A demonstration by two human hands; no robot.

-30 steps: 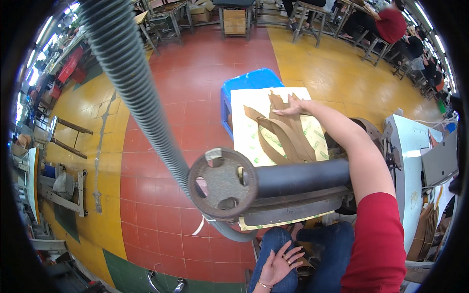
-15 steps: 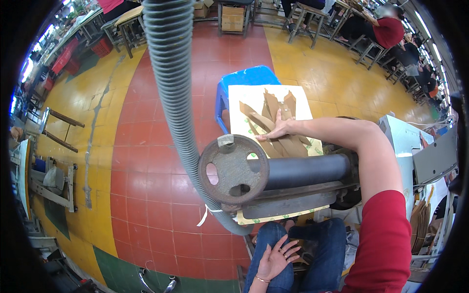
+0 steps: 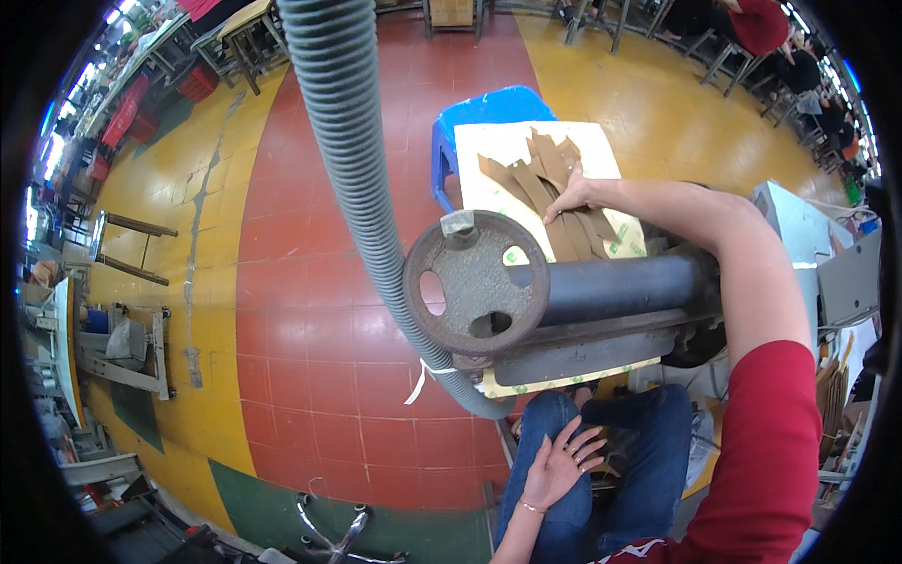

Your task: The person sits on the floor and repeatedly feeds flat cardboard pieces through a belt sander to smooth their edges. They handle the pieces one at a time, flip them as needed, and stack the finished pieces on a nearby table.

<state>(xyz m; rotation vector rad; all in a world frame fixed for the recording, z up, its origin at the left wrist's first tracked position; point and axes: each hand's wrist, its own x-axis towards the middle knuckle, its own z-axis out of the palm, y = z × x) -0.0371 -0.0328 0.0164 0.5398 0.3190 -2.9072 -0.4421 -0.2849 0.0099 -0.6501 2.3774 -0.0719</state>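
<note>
R hand [image 3: 569,195] on brn strips [image 3: 569,241]; can't tell if gripping. L hand [image 3: 556,472] palm-up, fingers spread, released, nr jeans [image 3: 655,461].

Brown strips [image 3: 566,233] less curved, right hand [image 3: 570,195] closer to the black roller [image 3: 620,289] than 1 second ago

A red short-sleeved shirt [image 3: 719,543] covers the torso, its right sleeve [image 3: 775,423] ending above the elbow in a neat hem. A white mark [image 3: 644,550] shows low on the shirt's front. The legs wear blue denim jeans [image 3: 648,461], lighter over the left knee. A thin gold-coloured bracelet [image 3: 533,508] circles the left wrist, and the left hand [image 3: 556,477] bears a slim finger ring.
</note>
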